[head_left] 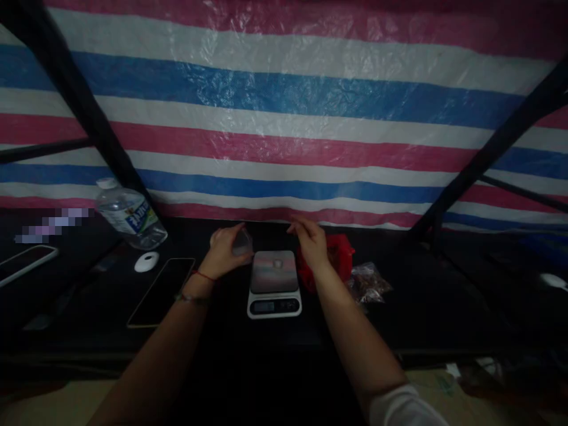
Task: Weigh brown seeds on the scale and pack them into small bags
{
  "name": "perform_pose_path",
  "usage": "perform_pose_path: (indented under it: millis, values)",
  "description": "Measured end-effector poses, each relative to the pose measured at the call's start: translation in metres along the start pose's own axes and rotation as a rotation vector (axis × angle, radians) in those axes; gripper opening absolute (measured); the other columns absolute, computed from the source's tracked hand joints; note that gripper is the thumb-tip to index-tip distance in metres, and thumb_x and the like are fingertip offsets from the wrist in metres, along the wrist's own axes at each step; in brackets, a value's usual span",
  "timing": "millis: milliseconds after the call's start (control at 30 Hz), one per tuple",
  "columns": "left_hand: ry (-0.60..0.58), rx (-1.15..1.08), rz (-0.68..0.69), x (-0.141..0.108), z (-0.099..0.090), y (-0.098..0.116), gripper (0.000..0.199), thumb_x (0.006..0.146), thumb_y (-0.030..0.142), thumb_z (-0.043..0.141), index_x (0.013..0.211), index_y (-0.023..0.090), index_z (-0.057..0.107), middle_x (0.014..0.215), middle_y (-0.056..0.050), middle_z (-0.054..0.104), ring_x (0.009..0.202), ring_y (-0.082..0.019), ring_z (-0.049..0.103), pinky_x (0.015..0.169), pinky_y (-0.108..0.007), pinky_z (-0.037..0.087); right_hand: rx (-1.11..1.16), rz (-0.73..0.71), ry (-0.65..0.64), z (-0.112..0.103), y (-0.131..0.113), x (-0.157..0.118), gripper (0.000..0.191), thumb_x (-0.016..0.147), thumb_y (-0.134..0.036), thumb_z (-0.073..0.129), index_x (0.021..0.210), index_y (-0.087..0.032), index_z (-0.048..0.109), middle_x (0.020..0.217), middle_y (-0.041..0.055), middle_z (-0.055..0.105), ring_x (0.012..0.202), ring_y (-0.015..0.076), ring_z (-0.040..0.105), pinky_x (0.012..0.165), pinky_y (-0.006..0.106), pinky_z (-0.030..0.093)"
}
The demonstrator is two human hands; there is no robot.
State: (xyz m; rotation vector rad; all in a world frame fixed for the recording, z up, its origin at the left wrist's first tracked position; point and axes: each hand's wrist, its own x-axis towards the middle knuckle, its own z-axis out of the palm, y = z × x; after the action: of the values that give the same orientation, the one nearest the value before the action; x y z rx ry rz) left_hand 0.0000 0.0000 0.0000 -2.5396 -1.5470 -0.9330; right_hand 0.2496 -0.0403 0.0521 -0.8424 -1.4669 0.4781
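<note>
A white digital scale (pixel 274 284) lies on the black table, with a small roundish object (pixel 277 264) on its metal plate. At the scale's left edge, my left hand (pixel 227 251) has its fingers curled around a small clear plastic bag (pixel 242 243). My right hand (pixel 310 239) is raised just right of the scale, thumb and fingers brought together; whatever may be between them is too small to make out. Beneath and beside that hand sits an open red bag (pixel 341 255). A clear bag of brown pieces (pixel 369 283) lies to its right.
On the left of the black table (pixel 426 296) are a large water bottle (pixel 131 216), a white mouse-like object (pixel 146 261) and a dark phone or tablet (pixel 162 293). Another phone (pixel 26 263) lies far left. Behind hangs a striped sheet (pixel 284 148) between dark metal bars.
</note>
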Motion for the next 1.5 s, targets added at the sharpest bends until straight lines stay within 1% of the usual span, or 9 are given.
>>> perform_pose_path:
  millis: [100, 200, 267, 433, 533, 733, 967, 1267, 1500]
  values:
    - [0.075, -0.008, 0.213, 0.012, 0.002, 0.027, 0.069, 0.071, 0.043, 0.067, 0.133, 0.018, 0.048, 0.125, -0.013, 0.059, 0.119, -0.031, 0.05, 0.105, -0.048, 0.029, -0.271, -0.066, -0.117, 0.011, 0.032, -0.014, 0.02, 0.086, -0.028, 0.056, 0.099, -0.021, 0.069, 0.08, 0.0029, 0.069, 0.08, 0.0177, 0.061, 0.077, 0.033, 0.047]
    - [0.141, -0.041, 0.381, 0.02, 0.009, 0.046, 0.055, 0.077, 0.04, 0.064, 0.128, 0.021, 0.053, 0.12, -0.01, 0.063, 0.117, -0.028, 0.05, 0.106, -0.048, 0.028, -0.455, -0.118, -0.207, 0.017, 0.039, -0.025, 0.015, 0.081, -0.028, 0.063, 0.09, -0.019, 0.071, 0.079, 0.005, 0.07, 0.08, 0.0201, 0.06, 0.076, 0.034, 0.046]
    - [0.174, -0.052, 0.443, 0.023, 0.016, 0.051, 0.051, 0.079, 0.038, 0.064, 0.126, 0.023, 0.054, 0.119, -0.009, 0.064, 0.117, -0.027, 0.05, 0.105, -0.048, 0.03, -0.497, -0.088, -0.199, 0.019, 0.04, -0.028, 0.012, 0.082, -0.025, 0.061, 0.083, -0.019, 0.071, 0.077, 0.0055, 0.069, 0.077, 0.02, 0.06, 0.073, 0.033, 0.046]
    - [0.375, -0.042, 0.386, 0.012, 0.034, 0.05, 0.045, 0.079, 0.029, 0.066, 0.123, 0.024, 0.056, 0.129, -0.01, 0.058, 0.13, -0.032, 0.038, 0.103, -0.052, 0.033, -0.308, 0.136, -0.082, 0.021, 0.048, -0.035, 0.018, 0.085, -0.026, 0.055, 0.081, -0.021, 0.072, 0.077, 0.004, 0.071, 0.074, 0.018, 0.064, 0.07, 0.03, 0.049]
    - [0.474, -0.072, 0.33, 0.002, 0.038, 0.054, 0.042, 0.078, 0.025, 0.066, 0.119, 0.023, 0.058, 0.123, -0.011, 0.06, 0.123, -0.03, 0.045, 0.099, -0.05, 0.037, -0.169, 0.254, -0.001, 0.024, 0.048, -0.039, 0.016, 0.083, -0.029, 0.058, 0.08, -0.021, 0.071, 0.075, 0.0026, 0.072, 0.071, 0.0177, 0.066, 0.069, 0.029, 0.05]
    - [0.347, -0.238, 0.437, -0.002, 0.036, 0.058, 0.025, 0.081, 0.024, 0.064, 0.106, 0.02, 0.062, 0.096, -0.007, 0.068, 0.09, -0.019, 0.061, 0.081, -0.036, 0.052, -0.24, 0.111, -0.031, 0.029, 0.045, -0.048, 0.011, 0.079, -0.027, 0.062, 0.072, -0.021, 0.067, 0.07, 0.0014, 0.066, 0.068, 0.0165, 0.061, 0.067, 0.028, 0.047]
    - [0.309, -0.3, 0.46, 0.0, 0.037, 0.055, 0.017, 0.085, 0.025, 0.061, 0.101, 0.02, 0.066, 0.09, -0.006, 0.072, 0.083, -0.017, 0.066, 0.076, -0.033, 0.055, -0.296, -0.039, -0.071, 0.025, 0.05, -0.048, 0.012, 0.082, -0.024, 0.063, 0.071, -0.021, 0.066, 0.071, 0.0016, 0.063, 0.071, 0.0162, 0.059, 0.069, 0.028, 0.046]
    - [0.17, -0.571, 0.328, -0.002, 0.031, 0.057, 0.019, 0.085, 0.027, 0.059, 0.098, 0.021, 0.071, 0.091, -0.007, 0.074, 0.082, -0.017, 0.07, 0.073, -0.03, 0.057, -0.306, -0.101, -0.179, 0.02, 0.04, -0.044, 0.015, 0.083, -0.029, 0.064, 0.071, -0.021, 0.067, 0.07, 0.0019, 0.063, 0.074, 0.0172, 0.058, 0.073, 0.031, 0.046]
    - [0.137, -0.638, 0.154, -0.003, 0.029, 0.059, 0.02, 0.084, 0.034, 0.059, 0.081, 0.019, 0.072, 0.076, -0.005, 0.074, 0.066, -0.016, 0.068, 0.064, -0.028, 0.055, -0.353, -0.148, -0.268, 0.02, 0.035, -0.043, 0.018, 0.088, -0.031, 0.058, 0.076, -0.021, 0.066, 0.074, 0.0037, 0.064, 0.077, 0.0186, 0.058, 0.074, 0.033, 0.047]
